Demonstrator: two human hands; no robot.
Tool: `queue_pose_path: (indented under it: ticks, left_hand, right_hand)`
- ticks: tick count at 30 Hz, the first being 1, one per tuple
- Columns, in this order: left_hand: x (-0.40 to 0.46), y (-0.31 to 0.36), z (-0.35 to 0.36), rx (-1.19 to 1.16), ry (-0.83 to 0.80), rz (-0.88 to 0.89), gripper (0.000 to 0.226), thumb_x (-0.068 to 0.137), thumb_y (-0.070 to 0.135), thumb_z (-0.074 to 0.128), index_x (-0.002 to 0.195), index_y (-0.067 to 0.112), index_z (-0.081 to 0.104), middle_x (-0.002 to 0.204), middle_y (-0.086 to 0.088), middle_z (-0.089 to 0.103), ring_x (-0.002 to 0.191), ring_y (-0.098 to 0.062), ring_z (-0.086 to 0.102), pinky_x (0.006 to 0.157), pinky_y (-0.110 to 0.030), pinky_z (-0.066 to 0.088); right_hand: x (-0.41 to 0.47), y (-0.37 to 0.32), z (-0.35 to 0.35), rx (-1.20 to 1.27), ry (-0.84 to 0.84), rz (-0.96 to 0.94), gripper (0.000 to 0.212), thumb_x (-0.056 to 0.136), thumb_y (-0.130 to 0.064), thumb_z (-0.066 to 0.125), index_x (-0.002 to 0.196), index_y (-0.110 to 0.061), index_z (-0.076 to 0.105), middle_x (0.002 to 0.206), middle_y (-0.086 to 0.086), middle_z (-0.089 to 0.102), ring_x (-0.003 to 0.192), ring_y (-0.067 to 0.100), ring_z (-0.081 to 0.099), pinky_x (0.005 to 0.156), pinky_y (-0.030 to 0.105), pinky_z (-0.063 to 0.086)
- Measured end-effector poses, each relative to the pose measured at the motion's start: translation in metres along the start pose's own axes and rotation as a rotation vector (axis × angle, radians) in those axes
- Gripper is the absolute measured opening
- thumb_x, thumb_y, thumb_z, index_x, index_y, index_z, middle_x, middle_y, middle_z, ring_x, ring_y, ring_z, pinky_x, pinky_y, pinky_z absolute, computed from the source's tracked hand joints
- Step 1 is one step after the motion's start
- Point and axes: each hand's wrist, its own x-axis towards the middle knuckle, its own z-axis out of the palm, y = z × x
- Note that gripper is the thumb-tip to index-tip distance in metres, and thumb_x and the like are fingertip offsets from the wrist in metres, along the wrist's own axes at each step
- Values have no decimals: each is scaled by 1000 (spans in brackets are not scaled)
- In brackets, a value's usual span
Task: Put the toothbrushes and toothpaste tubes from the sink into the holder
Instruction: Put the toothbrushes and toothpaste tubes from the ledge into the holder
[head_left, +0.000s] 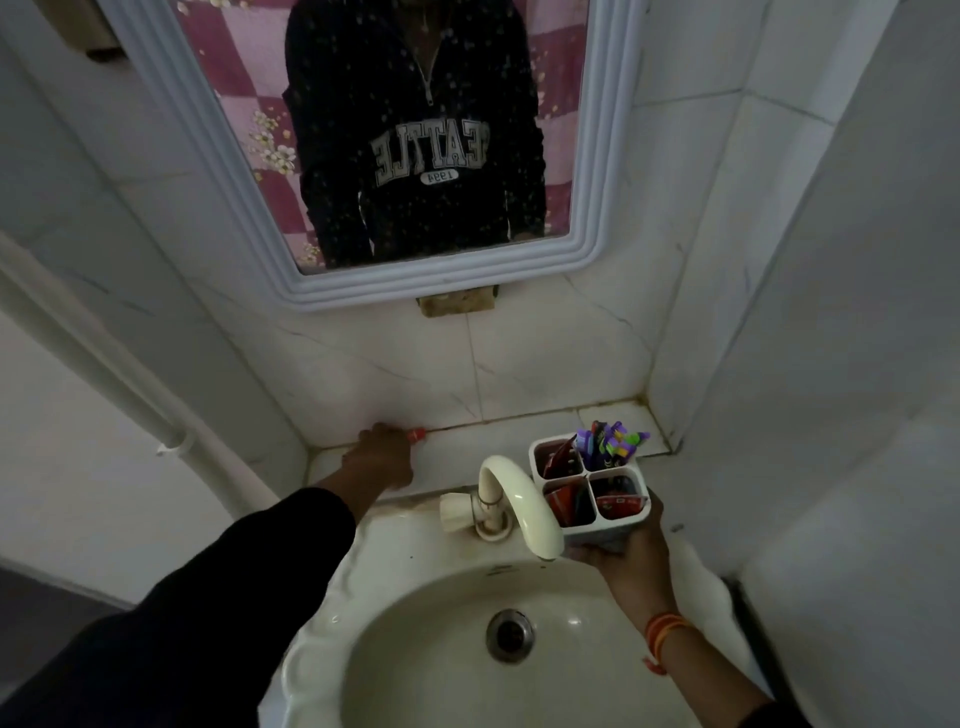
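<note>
My right hand (631, 553) grips a white four-compartment holder (641, 493) from below, lifted just right of the tap. One back compartment holds several toothbrushes (613, 441) with purple and green heads. The other three hold red toothpaste tubes (615, 501). My left hand (382, 457) reaches to the tiled ledge behind the sink, its fingers closed over a small object with a red cap (416, 434) that pokes out beside the wall. What that object is cannot be told. The sink basin (431, 670) shows no loose items.
A cream tap (511, 499) arches over the basin between my hands. The drain (510, 635) sits mid-basin. A white-framed mirror (249, 208) hangs above. Tiled walls close in at the right, and a white pipe (119, 374) runs down the left.
</note>
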Motion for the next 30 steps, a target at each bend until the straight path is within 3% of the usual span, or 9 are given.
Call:
queue_pose_path:
  ticks: [4,6,9,13,17,20,25,27,30]
  left_hand:
    - [-4,-6,11,81,124,116,73,98,17,36,158,50,11,137,-12,52,120,-37,46,100,-43,47]
    - [-18,-1,7,-24,157,88,62,99,21,37,157,42,25,135,-14,54,118,-39,51,98,-44,49]
    - [-33,9,-9,-225,210,60,40,96,30,53,134,21,50,119,-13,67,101,-34,68,85,-38,57]
    - [-71,30,-60,-554,242,225,41,79,35,85,114,16,76,105,2,73,83,-13,68,86,-29,57]
    - [-109,60,-112,-450,425,490,33,85,30,80,114,13,78,111,-1,78,95,-13,73,90,-27,57]
    - [-122,80,-137,-334,336,561,29,88,29,76,114,17,78,107,1,78,95,-12,72,89,-28,58]
    - [-123,119,-127,-291,140,568,27,83,24,81,108,15,78,86,-2,80,74,-11,78,80,-30,65]
    - [-117,126,-123,-339,86,567,35,87,40,76,111,14,78,93,-4,81,81,-15,78,84,-33,64]
    - [-105,129,-123,-437,16,425,70,93,66,52,111,3,76,104,-16,79,97,-28,75,89,-39,59]
  right_hand:
    - [0,-1,2,20,-13,33,42,105,-2,46,99,-35,71,97,-1,79,87,26,77,56,45,64]
    - [1,-1,1,9,-18,40,51,105,5,43,97,-37,72,91,-6,79,81,20,78,53,42,63]
    - [-2,-1,4,44,-1,40,33,107,-9,44,104,-29,70,94,0,80,81,22,79,57,47,64]
    - [-4,-3,6,100,9,66,34,108,-23,42,99,-27,75,95,6,80,82,27,78,61,49,63]
    - [-6,-5,8,100,3,64,46,108,-25,40,87,-33,80,94,5,80,84,28,77,63,51,63]
    - [-9,-6,9,98,9,61,45,109,-28,40,90,-34,80,96,6,80,85,28,77,64,53,62]
    - [-10,-6,11,111,17,69,40,106,-39,41,106,-27,78,113,17,76,101,38,73,84,68,54]
    - [-7,-6,9,121,35,82,39,104,-41,42,114,-20,73,117,21,73,103,41,70,83,65,56]
    - [-6,-7,8,133,46,82,38,105,-38,42,112,-16,73,110,20,75,95,37,72,68,51,61]
